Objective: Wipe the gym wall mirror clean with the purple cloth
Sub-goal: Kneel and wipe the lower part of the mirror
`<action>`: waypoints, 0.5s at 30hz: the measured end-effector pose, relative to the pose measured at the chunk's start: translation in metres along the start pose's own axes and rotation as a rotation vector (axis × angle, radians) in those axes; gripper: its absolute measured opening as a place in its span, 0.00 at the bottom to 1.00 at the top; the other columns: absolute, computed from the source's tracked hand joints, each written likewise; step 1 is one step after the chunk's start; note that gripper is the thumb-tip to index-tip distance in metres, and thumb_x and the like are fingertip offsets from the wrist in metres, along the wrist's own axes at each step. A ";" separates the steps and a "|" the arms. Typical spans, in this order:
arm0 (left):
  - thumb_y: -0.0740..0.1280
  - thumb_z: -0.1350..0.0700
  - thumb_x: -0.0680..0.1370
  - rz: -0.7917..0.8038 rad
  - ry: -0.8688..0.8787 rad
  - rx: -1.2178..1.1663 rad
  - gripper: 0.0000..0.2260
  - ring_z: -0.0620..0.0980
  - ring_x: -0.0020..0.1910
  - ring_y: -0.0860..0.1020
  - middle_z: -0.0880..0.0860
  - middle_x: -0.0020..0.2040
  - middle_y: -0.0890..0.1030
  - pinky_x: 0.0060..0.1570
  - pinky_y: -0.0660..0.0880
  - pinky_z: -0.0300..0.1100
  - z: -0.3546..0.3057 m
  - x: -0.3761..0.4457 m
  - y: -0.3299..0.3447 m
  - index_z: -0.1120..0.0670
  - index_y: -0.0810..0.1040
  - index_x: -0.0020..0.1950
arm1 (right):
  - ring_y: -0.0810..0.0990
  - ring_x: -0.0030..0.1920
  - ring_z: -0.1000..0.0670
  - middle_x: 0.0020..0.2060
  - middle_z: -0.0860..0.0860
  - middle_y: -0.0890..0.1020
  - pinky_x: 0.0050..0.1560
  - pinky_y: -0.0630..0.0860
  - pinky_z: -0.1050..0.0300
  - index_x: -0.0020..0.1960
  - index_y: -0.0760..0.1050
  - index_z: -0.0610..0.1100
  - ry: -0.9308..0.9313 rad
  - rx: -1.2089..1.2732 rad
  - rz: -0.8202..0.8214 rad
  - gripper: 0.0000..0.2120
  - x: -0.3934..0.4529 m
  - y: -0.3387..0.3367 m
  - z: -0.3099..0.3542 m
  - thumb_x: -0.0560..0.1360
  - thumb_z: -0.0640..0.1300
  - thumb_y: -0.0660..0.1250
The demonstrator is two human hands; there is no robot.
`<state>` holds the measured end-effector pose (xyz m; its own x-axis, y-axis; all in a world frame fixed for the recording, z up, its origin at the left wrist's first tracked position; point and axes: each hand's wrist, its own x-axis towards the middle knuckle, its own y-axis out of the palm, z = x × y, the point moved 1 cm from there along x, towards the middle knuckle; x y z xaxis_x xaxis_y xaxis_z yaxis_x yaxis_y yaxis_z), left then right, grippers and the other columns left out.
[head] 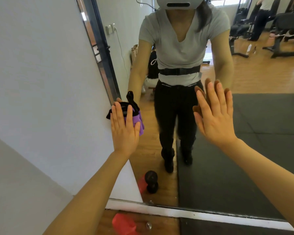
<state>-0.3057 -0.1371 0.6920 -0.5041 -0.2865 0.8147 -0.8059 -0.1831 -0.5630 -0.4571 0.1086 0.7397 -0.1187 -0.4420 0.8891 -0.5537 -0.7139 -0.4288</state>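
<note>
The wall mirror (pixel 210 167) fills the right part of the head view, its left edge meeting a white wall. My left hand (pixel 124 128) presses the purple cloth (pixel 138 122), which has a black part, flat against the glass at the mirror's left edge, fingers straight. My right hand (pixel 214 116) is held flat with fingers spread, palm on or just off the glass, touching its own reflection at the fingertips. It holds nothing.
A white wall (pixel 41 82) stands to the left of the mirror. At the mirror's foot a red object (pixel 124 224) lies on the wooden floor, next to a small shiny knob (pixel 148 225). A dark dumbbell (pixel 151 182) and gym benches show as reflections.
</note>
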 end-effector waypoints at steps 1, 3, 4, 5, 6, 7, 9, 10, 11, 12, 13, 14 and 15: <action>0.57 0.50 0.82 0.000 -0.026 -0.015 0.28 0.65 0.76 0.52 0.63 0.77 0.51 0.71 0.57 0.59 -0.003 -0.001 -0.001 0.58 0.53 0.78 | 0.45 0.80 0.42 0.79 0.41 0.53 0.79 0.45 0.40 0.80 0.55 0.42 -0.009 0.034 0.000 0.31 -0.004 -0.001 0.001 0.81 0.42 0.63; 0.61 0.53 0.82 -0.008 -0.099 -0.045 0.28 0.67 0.77 0.54 0.66 0.78 0.53 0.70 0.62 0.60 -0.012 -0.004 0.000 0.58 0.54 0.78 | 0.46 0.80 0.42 0.79 0.41 0.54 0.78 0.45 0.39 0.80 0.54 0.42 -0.025 0.084 0.018 0.33 -0.016 -0.003 0.001 0.79 0.38 0.64; 0.62 0.55 0.81 -0.009 -0.143 -0.067 0.29 0.67 0.77 0.55 0.67 0.78 0.54 0.69 0.65 0.61 -0.018 -0.005 0.000 0.57 0.53 0.79 | 0.47 0.80 0.42 0.78 0.40 0.56 0.78 0.46 0.39 0.80 0.54 0.42 -0.030 0.099 0.035 0.33 -0.024 -0.004 0.002 0.79 0.38 0.64; 0.62 0.55 0.81 -0.013 -0.184 -0.086 0.29 0.67 0.77 0.55 0.66 0.79 0.54 0.68 0.68 0.62 -0.023 -0.006 -0.001 0.56 0.52 0.79 | 0.47 0.80 0.42 0.78 0.39 0.57 0.78 0.46 0.39 0.80 0.54 0.42 -0.038 0.114 0.052 0.33 -0.032 -0.005 0.002 0.79 0.37 0.63; 0.61 0.55 0.82 -0.018 -0.220 -0.101 0.29 0.66 0.77 0.55 0.66 0.79 0.54 0.67 0.71 0.63 -0.029 -0.006 -0.001 0.55 0.51 0.79 | 0.47 0.81 0.43 0.78 0.39 0.57 0.78 0.46 0.39 0.80 0.54 0.42 -0.043 0.129 0.069 0.33 -0.041 -0.005 0.002 0.79 0.37 0.63; 0.60 0.54 0.82 -0.023 -0.254 -0.116 0.28 0.65 0.78 0.54 0.65 0.79 0.54 0.65 0.73 0.62 -0.034 -0.006 -0.002 0.53 0.50 0.79 | 0.47 0.81 0.43 0.78 0.39 0.57 0.79 0.45 0.40 0.80 0.54 0.42 -0.046 0.145 0.087 0.33 -0.049 -0.005 0.002 0.78 0.38 0.63; 0.59 0.52 0.83 -0.035 -0.313 -0.138 0.29 0.63 0.79 0.54 0.62 0.80 0.53 0.61 0.76 0.61 -0.042 -0.008 0.001 0.51 0.49 0.80 | 0.47 0.81 0.45 0.78 0.41 0.56 0.79 0.45 0.41 0.79 0.55 0.42 -0.052 0.165 0.115 0.33 -0.067 -0.005 -0.001 0.77 0.37 0.63; 0.58 0.51 0.83 -0.046 -0.330 -0.135 0.28 0.63 0.79 0.55 0.62 0.81 0.52 0.61 0.77 0.61 -0.045 -0.010 0.004 0.51 0.49 0.80 | 0.47 0.81 0.45 0.78 0.42 0.56 0.79 0.45 0.41 0.79 0.56 0.42 -0.054 0.167 0.114 0.33 -0.075 -0.004 -0.001 0.76 0.36 0.64; 0.57 0.51 0.83 -0.059 -0.337 -0.125 0.28 0.63 0.79 0.55 0.61 0.81 0.53 0.60 0.77 0.61 -0.047 -0.012 0.007 0.51 0.49 0.80 | 0.47 0.81 0.45 0.78 0.42 0.57 0.79 0.45 0.41 0.78 0.57 0.41 -0.052 0.165 0.106 0.33 -0.084 -0.005 -0.002 0.76 0.35 0.64; 0.58 0.51 0.83 -0.071 -0.335 -0.112 0.28 0.63 0.79 0.56 0.61 0.80 0.53 0.60 0.77 0.62 -0.048 -0.015 0.011 0.51 0.49 0.80 | 0.47 0.81 0.45 0.78 0.41 0.57 0.79 0.46 0.41 0.78 0.58 0.40 -0.045 0.167 0.099 0.33 -0.092 -0.005 -0.002 0.75 0.35 0.63; 0.60 0.52 0.83 -0.078 -0.323 -0.099 0.28 0.63 0.78 0.56 0.62 0.80 0.54 0.60 0.76 0.62 -0.049 -0.019 0.016 0.51 0.50 0.79 | 0.47 0.81 0.45 0.78 0.41 0.58 0.79 0.45 0.42 0.78 0.58 0.40 -0.042 0.171 0.093 0.32 -0.102 -0.005 -0.002 0.76 0.35 0.63; 0.62 0.54 0.83 -0.082 -0.307 -0.085 0.29 0.64 0.78 0.56 0.62 0.80 0.55 0.60 0.76 0.63 -0.049 -0.024 0.021 0.52 0.51 0.79 | 0.47 0.81 0.45 0.78 0.42 0.58 0.79 0.44 0.42 0.78 0.58 0.40 -0.044 0.173 0.088 0.31 -0.112 -0.005 -0.003 0.76 0.36 0.61; 0.64 0.56 0.82 -0.080 -0.292 -0.078 0.30 0.64 0.78 0.56 0.62 0.80 0.55 0.61 0.76 0.64 -0.049 -0.030 0.026 0.52 0.52 0.79 | 0.48 0.81 0.45 0.78 0.43 0.57 0.79 0.44 0.42 0.78 0.58 0.40 -0.051 0.174 0.086 0.30 -0.123 -0.004 -0.003 0.77 0.37 0.60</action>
<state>-0.3270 -0.0868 0.6598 -0.3367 -0.5346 0.7752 -0.8663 -0.1468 -0.4775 -0.4425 0.1670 0.6326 -0.1151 -0.5293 0.8406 -0.3922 -0.7533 -0.5280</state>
